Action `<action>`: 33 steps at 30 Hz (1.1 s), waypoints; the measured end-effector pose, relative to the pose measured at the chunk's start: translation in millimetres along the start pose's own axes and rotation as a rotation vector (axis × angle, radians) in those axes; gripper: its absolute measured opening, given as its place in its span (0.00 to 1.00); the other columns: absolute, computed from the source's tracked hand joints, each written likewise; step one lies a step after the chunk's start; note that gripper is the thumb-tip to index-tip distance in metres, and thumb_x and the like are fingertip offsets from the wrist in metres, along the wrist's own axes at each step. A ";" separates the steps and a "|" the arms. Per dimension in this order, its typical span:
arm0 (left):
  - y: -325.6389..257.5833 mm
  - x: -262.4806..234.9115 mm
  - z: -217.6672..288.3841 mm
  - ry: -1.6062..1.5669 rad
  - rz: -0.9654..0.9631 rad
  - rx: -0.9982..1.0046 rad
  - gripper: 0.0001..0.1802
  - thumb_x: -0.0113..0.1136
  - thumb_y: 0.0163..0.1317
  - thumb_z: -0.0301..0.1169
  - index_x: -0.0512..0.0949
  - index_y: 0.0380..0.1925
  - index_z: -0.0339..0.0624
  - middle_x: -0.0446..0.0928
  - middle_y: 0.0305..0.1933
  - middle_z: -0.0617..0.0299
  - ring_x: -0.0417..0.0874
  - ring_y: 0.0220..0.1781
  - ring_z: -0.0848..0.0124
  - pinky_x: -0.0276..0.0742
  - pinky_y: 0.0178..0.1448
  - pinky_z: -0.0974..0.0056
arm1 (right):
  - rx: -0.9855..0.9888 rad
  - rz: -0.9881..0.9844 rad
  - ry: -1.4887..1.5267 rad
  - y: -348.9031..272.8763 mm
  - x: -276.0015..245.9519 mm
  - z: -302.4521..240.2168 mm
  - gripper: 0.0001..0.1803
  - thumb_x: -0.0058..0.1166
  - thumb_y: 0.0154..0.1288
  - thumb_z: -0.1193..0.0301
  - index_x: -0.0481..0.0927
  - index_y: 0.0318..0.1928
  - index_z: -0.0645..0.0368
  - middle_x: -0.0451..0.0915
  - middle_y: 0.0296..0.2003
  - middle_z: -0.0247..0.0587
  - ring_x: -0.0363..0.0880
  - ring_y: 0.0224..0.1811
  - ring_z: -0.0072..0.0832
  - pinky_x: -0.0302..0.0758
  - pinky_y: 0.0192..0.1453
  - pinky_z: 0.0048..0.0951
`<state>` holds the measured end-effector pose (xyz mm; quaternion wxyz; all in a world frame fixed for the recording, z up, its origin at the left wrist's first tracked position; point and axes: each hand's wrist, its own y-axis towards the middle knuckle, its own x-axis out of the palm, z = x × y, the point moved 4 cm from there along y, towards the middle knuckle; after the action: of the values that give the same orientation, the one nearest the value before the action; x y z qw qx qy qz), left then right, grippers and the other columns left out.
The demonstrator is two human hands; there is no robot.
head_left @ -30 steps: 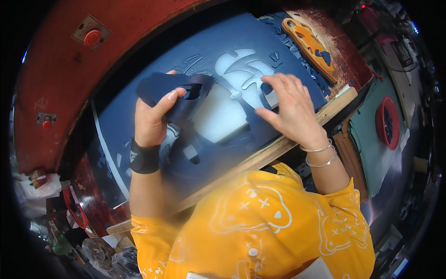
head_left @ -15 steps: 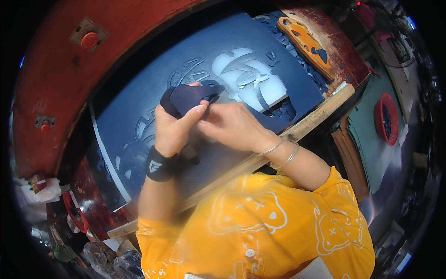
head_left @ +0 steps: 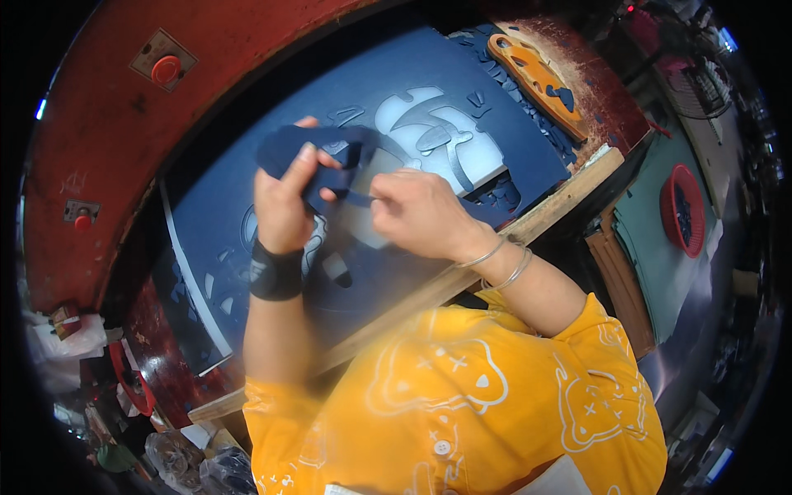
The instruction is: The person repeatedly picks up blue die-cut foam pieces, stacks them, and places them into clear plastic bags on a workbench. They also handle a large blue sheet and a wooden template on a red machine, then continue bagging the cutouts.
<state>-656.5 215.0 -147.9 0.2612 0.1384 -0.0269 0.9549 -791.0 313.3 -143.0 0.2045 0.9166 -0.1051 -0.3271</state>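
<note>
My left hand (head_left: 285, 198) is raised over the work table and grips a stack of dark blue cut-out pieces (head_left: 313, 148). A black band wraps that wrist. My right hand (head_left: 417, 210), with metal bangles on its wrist, pinches a thin strip of the same blue material at the lower edge of the stack. Beneath both hands lies a large dark blue sheet (head_left: 462, 74) with several shapes punched out of it, showing a pale surface through the holes.
A red machine housing (head_left: 99, 124) with round red buttons curves along the far left. An orange cutting die (head_left: 536, 78) lies at the back right among blue scraps. A wooden table edge (head_left: 561, 202) runs diagonally. A red basket (head_left: 683, 210) stands at the right.
My right hand left the sheet and came to the stack in my left hand. The stack has risen a little, and the right fingers now pinch a strip at it.
</note>
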 end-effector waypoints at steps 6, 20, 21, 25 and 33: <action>47.1 -54.5 27.3 -0.428 0.117 0.100 0.19 0.47 0.69 0.26 0.66 0.60 0.38 0.76 0.40 0.56 0.79 0.37 0.72 0.77 0.31 0.74 | 0.001 0.028 -0.070 -20.3 -13.4 20.7 0.05 0.51 0.49 0.76 0.70 0.21 0.60 0.70 0.18 0.45 0.73 0.25 0.43 0.72 0.30 0.40; -5.1 -80.0 139.6 0.582 -0.089 0.446 0.18 0.50 0.67 0.29 0.70 0.56 0.37 0.77 0.47 0.54 0.81 0.38 0.71 0.78 0.39 0.70 | 0.255 -0.183 -0.232 -51.0 -46.7 47.9 0.12 0.55 0.55 0.68 0.74 0.19 0.60 0.75 0.18 0.45 0.75 0.24 0.43 0.72 0.31 0.38; -18.0 -61.9 119.3 0.790 -0.080 0.388 0.18 0.54 0.61 0.25 0.74 0.53 0.39 0.79 0.46 0.56 0.82 0.35 0.72 0.79 0.39 0.69 | 0.314 -0.199 -0.210 -49.8 -46.6 47.3 0.12 0.57 0.55 0.67 0.74 0.20 0.60 0.75 0.18 0.43 0.75 0.24 0.40 0.72 0.30 0.37; -86.7 -8.4 27.2 1.344 -0.652 0.046 0.33 0.61 0.44 0.20 0.74 0.56 0.49 0.79 0.38 0.52 0.81 0.40 0.56 0.80 0.39 0.59 | 0.398 -0.211 -0.116 -41.1 -47.1 37.0 0.13 0.61 0.56 0.66 0.76 0.22 0.60 0.74 0.17 0.37 0.74 0.23 0.32 0.71 0.29 0.32; -108.8 -12.4 36.9 1.298 -0.529 0.252 0.32 0.67 0.46 0.30 0.71 0.55 0.44 0.77 0.44 0.56 0.77 0.47 0.59 0.78 0.46 0.60 | 0.066 -0.141 -0.010 -32.4 -31.1 -12.6 0.10 0.60 0.56 0.71 0.75 0.22 0.58 0.75 0.19 0.38 0.75 0.24 0.34 0.72 0.30 0.31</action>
<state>-581.9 298.1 -118.2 0.4297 -0.4271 0.2794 0.7449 -804.8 356.3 -131.2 0.1502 0.9263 -0.0521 -0.3416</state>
